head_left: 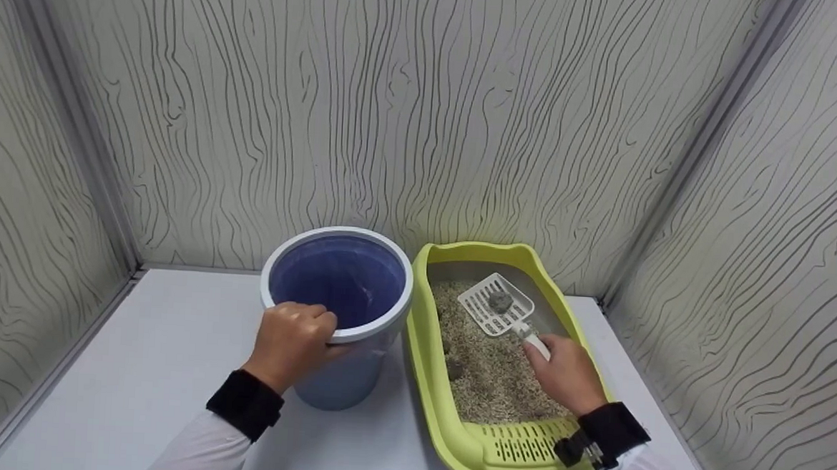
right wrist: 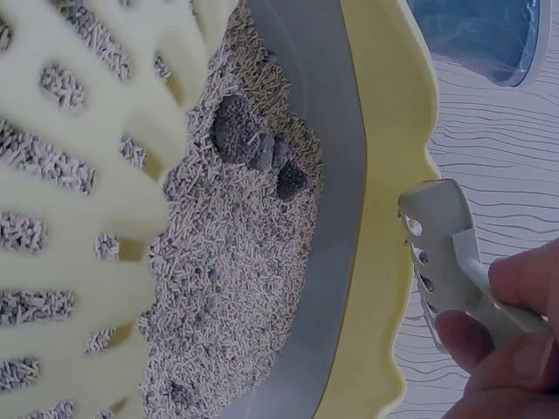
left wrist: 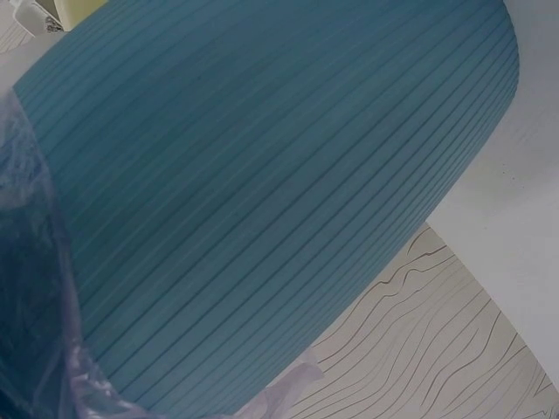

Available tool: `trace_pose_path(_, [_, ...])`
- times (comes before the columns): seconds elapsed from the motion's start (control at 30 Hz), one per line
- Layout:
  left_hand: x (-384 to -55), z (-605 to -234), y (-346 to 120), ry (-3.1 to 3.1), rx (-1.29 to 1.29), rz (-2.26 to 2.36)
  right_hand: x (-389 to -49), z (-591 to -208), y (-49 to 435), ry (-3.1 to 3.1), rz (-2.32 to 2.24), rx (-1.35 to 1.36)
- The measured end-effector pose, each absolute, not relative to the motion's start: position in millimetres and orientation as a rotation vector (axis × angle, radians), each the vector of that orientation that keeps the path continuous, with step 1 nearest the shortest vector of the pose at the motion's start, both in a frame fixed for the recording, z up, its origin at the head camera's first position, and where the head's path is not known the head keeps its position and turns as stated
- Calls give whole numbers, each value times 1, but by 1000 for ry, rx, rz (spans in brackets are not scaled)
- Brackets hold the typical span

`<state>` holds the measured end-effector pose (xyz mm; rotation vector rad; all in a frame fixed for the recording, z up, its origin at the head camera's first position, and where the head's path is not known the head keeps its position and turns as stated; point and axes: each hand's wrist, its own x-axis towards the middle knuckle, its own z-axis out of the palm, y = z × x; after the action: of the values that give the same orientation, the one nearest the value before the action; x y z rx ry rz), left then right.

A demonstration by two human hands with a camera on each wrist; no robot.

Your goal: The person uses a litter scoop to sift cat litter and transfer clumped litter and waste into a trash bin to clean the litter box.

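Observation:
My left hand (head_left: 291,343) grips the near rim of a blue trash bin (head_left: 339,388), its fingers over the edge. In the left wrist view, the bin's ribbed side (left wrist: 288,175) fills much of the picture, with a clear plastic liner (left wrist: 74,358) hanging over it. A white slotted litter scoop (head_left: 521,328) is held by its handle in my right hand (head_left: 569,375), above the yellow litter box (head_left: 422,328). One grey clump (head_left: 500,301) lies on the scoop. Several dark clumps (right wrist: 236,129) sit in the pellet litter (right wrist: 236,288) along one side.
The bin stands just left of the litter box on a white table (head_left: 125,363). A slotted step (head_left: 522,444) forms the box's near end. Wood-grain panels (head_left: 367,118) enclose the table at the back and both sides.

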<state>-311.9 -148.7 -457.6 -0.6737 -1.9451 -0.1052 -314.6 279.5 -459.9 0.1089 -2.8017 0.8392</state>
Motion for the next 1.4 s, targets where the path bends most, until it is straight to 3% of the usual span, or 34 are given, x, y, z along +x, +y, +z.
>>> trace_pose_path(0.47, [-311,-459,-151,-1966,-672,-112,-312,-420,263,-2761,925,139])
trace_pose_path(0.93, [-313,-459,-150,-1939,-674,-108,-324,-358,171,-2641,1043,435])
trace_pose_path(1.4, [-314,-457,-149,-1910,-681,-121,-328,-376,127,-2134,133,743])
